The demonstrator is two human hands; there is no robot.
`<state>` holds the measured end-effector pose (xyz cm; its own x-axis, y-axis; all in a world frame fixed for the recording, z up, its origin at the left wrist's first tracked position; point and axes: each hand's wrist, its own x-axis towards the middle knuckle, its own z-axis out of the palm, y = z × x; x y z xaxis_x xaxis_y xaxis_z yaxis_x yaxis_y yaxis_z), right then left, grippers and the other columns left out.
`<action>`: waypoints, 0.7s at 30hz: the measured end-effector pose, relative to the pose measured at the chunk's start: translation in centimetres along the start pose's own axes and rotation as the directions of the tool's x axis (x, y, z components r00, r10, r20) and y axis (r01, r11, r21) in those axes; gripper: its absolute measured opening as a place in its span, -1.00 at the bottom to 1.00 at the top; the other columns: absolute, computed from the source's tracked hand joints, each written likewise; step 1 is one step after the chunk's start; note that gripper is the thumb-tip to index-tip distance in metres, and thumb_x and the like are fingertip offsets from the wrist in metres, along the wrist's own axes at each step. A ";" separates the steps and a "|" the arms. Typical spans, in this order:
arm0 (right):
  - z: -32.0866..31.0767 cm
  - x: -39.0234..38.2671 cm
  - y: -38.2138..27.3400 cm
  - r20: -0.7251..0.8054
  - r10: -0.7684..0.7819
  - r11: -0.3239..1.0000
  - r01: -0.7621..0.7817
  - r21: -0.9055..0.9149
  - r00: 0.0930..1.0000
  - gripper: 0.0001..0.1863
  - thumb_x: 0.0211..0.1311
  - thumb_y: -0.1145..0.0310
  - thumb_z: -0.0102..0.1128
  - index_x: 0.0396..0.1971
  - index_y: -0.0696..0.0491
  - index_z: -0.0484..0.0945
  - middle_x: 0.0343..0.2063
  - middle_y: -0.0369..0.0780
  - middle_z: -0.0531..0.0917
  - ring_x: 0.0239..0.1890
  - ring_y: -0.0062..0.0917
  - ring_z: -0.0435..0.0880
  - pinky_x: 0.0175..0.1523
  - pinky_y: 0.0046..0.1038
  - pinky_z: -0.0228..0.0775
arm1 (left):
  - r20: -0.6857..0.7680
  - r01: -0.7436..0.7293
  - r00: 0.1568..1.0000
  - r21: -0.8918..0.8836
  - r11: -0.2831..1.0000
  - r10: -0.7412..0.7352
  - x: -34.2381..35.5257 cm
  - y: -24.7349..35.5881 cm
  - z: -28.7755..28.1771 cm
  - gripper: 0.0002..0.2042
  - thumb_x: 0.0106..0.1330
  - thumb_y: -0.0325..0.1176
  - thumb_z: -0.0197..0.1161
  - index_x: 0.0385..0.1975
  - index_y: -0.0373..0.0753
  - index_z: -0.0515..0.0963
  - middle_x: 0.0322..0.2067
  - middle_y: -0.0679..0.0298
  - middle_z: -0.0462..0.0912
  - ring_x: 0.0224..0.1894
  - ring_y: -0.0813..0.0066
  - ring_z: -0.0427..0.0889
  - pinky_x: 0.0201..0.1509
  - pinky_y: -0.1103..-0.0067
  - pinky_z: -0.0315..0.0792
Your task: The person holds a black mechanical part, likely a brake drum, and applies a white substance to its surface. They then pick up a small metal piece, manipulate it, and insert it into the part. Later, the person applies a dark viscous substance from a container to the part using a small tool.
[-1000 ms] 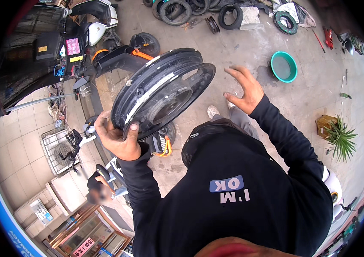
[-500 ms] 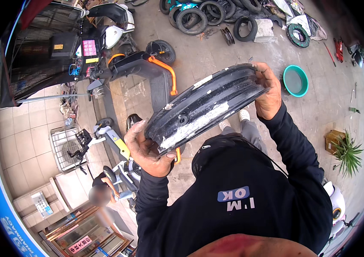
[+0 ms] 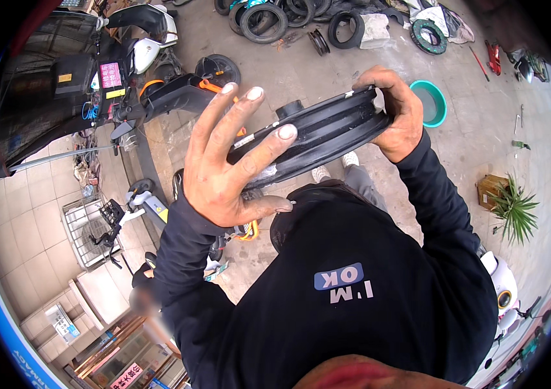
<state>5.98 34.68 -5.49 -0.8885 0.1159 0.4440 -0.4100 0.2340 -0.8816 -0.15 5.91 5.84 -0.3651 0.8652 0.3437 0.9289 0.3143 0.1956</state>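
- Head view: a black wheel rim [image 3: 337, 123] is held clear of the floor [image 3: 454, 172], between the two hands, ahead of the black shirt [image 3: 392, 279].
- The rim is seen mostly edge-on, with its grooved channel exposed; it is slanted, its right end set higher in the picture than its left.
- Pale patches are borne along the rim edge, and a short dark stub [image 3: 289, 109] is projected from its upper side.
- The right hand [image 3: 400, 120] is closed on the right end of the rim; its fingers are bent over the edge and the rim is gripped by them.
- The left hand [image 3: 220, 181] is positioned at the left end, which is partly covered by it; its fingers are spread and its thumb is held apart. Whether contact is made with the rim cannot be told.
- A green basin [image 3: 443, 111] is placed on the floor, partly hidden by the right hand.
- Loose tyres [image 3: 263, 34] are piled at the top of the view.
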 end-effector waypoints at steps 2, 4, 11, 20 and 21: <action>-0.6 -0.3 0.3 -0.096 0.108 0.968 -0.083 0.236 0.990 -0.28 -0.26 0.44 0.71 0.01 0.12 0.52 -0.14 -0.29 0.65 -0.09 -0.51 0.63 0.13 -0.47 0.45 | -0.169 0.008 0.985 -0.033 0.999 -0.013 -2.2 -1.5 0.9 -0.14 0.04 0.39 0.38 0.34 0.06 0.48 0.38 -0.14 0.32 0.41 -0.30 0.29 0.40 0.02 0.28; -1.6 -0.8 2.0 -0.154 0.141 0.903 -0.063 0.425 0.978 -0.20 -0.21 0.40 0.74 0.10 0.16 0.48 -0.06 -0.30 0.63 0.02 -0.54 0.60 0.23 -0.49 0.40 | -0.288 0.143 0.942 -0.116 0.983 -0.171 -5.1 -2.3 3.0 -0.18 0.14 0.34 0.37 0.35 -0.03 0.46 0.40 -0.16 0.27 0.44 -0.27 0.26 0.44 0.01 0.21; -2.7 0.5 2.1 -0.367 0.061 0.998 -0.058 0.019 0.928 -0.25 -0.20 0.31 0.75 0.05 0.13 0.53 -0.16 -0.27 0.67 -0.04 -0.51 0.64 0.17 -0.45 0.43 | -0.060 0.529 0.845 0.234 0.816 -0.531 -12.1 -7.2 7.8 -0.53 0.16 -0.26 0.52 0.09 -0.20 0.63 0.23 0.09 0.54 0.28 0.05 0.51 0.34 0.22 0.39; -1.8 1.5 0.4 -0.392 0.031 0.964 -0.131 -0.230 0.919 -0.36 -0.31 0.36 0.70 -0.10 0.04 0.60 -0.24 -0.21 0.68 -0.15 -0.26 0.66 0.03 -0.29 0.45 | -0.345 0.102 0.935 0.053 0.993 -0.078 6.5 1.7 9.8 -0.33 0.17 -0.21 0.47 0.28 -0.32 0.45 0.20 0.01 0.49 0.28 -0.03 0.44 0.39 0.11 0.29; -2.0 1.4 0.2 -0.382 0.004 0.957 -0.114 -0.268 0.924 -0.37 -0.31 0.36 0.69 -0.10 0.03 0.61 -0.25 -0.23 0.68 -0.16 -0.27 0.66 0.02 -0.30 0.43 | -0.340 0.093 0.938 0.045 0.995 -0.072 7.2 2.0 10.2 -0.35 0.17 -0.20 0.46 0.27 -0.31 0.46 0.19 0.02 0.49 0.27 -0.01 0.45 0.40 0.09 0.27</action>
<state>5.10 36.83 -4.76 -0.7442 0.4763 0.4683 -0.2356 0.4690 -0.8512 -0.27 16.74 -0.71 -0.4305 0.6559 0.6201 0.8927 0.4109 0.1851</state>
